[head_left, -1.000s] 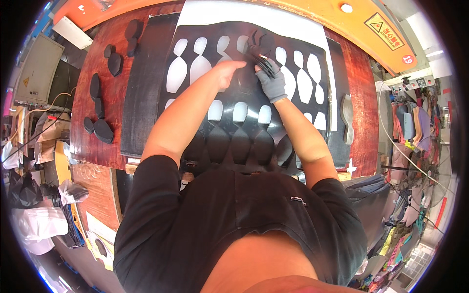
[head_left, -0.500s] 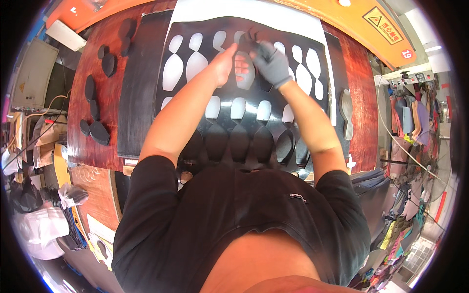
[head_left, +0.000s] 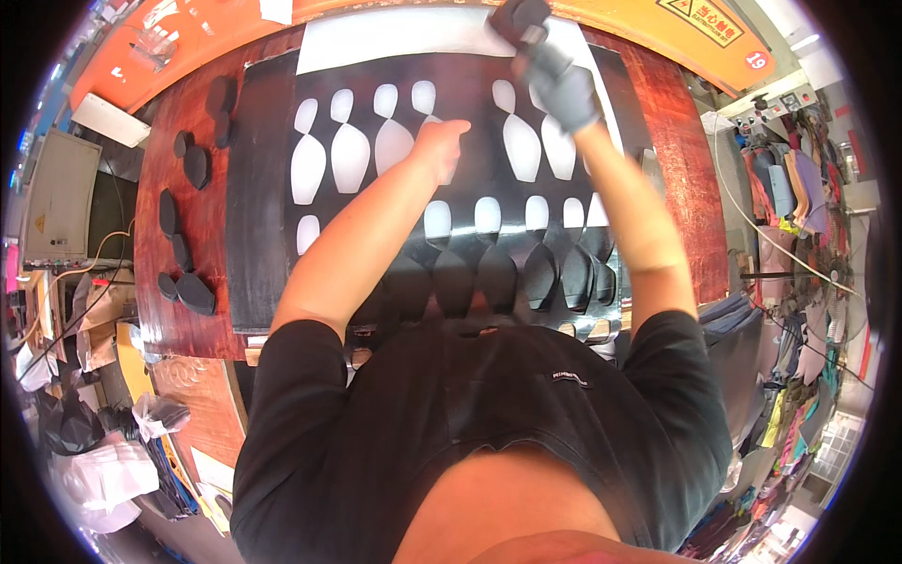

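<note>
A black sheet [head_left: 362, 68] with rows of sole-shaped cut-outs lies in front of me, white showing through many of them. Over its far half is my bare left hand [head_left: 442, 148], thumb stretched out to the right. Its other fingers are partly hidden, and nothing shows in its grasp. My right hand [head_left: 562, 89], in a grey glove and blurred, is raised at the far right of the sheet. It is closed on a dark sole-shaped piece [head_left: 519, 21] that overlaps the far edge of the white layer [head_left: 395, 39]. Dark sole shapes [head_left: 454, 280] fill part of the near row.
Several dark sole pieces [head_left: 195, 167] lie on the reddish-brown table [head_left: 155, 320] at the left. An orange machine beam [head_left: 225, 33] crosses the far side. Coloured sheet pieces [head_left: 789, 193] hang at the right, and plastic bags [head_left: 108, 470] sit at the lower left.
My right hand has moved away from the left, outward to the far right, carrying the dark sole piece. My left hand stays over the sheet. The whole view has shifted slightly.
</note>
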Tool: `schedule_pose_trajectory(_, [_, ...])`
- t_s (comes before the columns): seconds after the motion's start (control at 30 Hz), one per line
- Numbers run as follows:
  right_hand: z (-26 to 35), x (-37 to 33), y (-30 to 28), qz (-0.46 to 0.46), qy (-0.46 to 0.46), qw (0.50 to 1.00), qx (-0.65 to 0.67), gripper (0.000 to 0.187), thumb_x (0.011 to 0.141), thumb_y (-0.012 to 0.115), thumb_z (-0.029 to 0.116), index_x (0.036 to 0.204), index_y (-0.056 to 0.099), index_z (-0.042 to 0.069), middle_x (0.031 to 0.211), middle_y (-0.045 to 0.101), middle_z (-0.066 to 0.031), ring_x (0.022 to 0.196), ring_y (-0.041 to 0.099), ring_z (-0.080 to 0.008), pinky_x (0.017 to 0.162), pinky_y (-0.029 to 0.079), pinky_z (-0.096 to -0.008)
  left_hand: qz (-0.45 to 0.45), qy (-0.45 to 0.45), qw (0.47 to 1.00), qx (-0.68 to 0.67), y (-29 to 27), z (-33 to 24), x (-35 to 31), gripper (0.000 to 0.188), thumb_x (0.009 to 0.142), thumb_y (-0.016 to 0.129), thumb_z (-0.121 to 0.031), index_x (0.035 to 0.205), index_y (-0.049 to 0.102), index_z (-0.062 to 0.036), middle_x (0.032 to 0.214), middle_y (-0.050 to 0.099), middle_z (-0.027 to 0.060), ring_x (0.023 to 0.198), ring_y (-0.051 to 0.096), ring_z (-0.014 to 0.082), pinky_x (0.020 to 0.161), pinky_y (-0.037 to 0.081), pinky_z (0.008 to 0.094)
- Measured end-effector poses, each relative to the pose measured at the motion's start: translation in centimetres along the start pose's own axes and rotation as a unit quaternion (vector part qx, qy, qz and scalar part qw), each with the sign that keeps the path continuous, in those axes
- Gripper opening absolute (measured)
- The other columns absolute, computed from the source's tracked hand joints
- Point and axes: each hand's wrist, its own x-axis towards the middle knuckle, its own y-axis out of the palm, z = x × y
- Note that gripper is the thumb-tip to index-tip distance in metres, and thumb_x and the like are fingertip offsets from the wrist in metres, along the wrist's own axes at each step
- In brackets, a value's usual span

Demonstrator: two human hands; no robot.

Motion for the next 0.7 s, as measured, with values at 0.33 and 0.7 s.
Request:
schedule_pose_trajectory(0.33, [-2.7, -10.3, 6.4, -0.004, 0.021, 0.99, 0.142, 0.046, 0.075, 0.071, 0.002, 0.118, 0.056, 0.007, 0.11, 0.061, -0.0094, 0.1, 0.061, -0.0193, 0.084, 0.05, -0.0287, 0.026, -0.095, 0.991, 0.092, 0.0, -0.6, 4.1, 0.014, 0.084, 0.059, -0.028, 0.094, 0.055, -0.0191, 0.085, 0.062, -0.004, 0.071, 0.043, 0.009, 0.08, 0.035, 0.0329])
schedule_pose_trajectory(0.7, [-2.4, -10.1, 6.0, 0.021, 0.043, 0.987, 0.154, 0.05, 0.071, 0.07, 0.0, 0.118, 0.053, 0.005, 0.117, 0.058, -0.0131, 0.107, 0.059, -0.0259, 0.089, 0.048, -0.0308, 0.089, 0.012, 0.996, 0.017, 0.6, 1.1, 5.8, 0.027, 0.083, 0.057, -0.01, 0.105, 0.052, 0.0057, 0.101, 0.059, 0.0185, 0.086, 0.059, 0.032, 0.071, 0.05, 0.0433])
